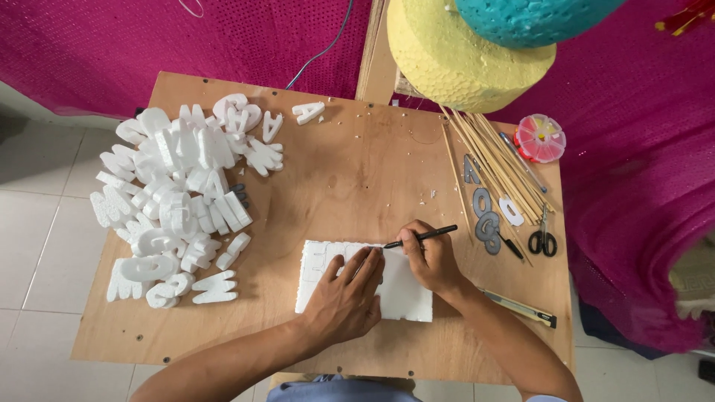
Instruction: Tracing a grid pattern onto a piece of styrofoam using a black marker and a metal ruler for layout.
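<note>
Plywood table carries everything. Heap of white foam letters at table's left end. White foam sheet near table's front edge, faint outlines on it, possibly traced letters. Sheet looks light, stiff, crumbly; best held flat by palm, not pinched at edges. Left hand spread flat, pressing sheet. Right hand closed round black pen, tip at sheet's top edge. Scissors at table's right end.

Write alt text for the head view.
Seen from above, a left hand presses flat on a white foam sheet while the right hand holds a black pen at its upper edge. A pile of white foam letters fills the left of the plywood table.
</note>
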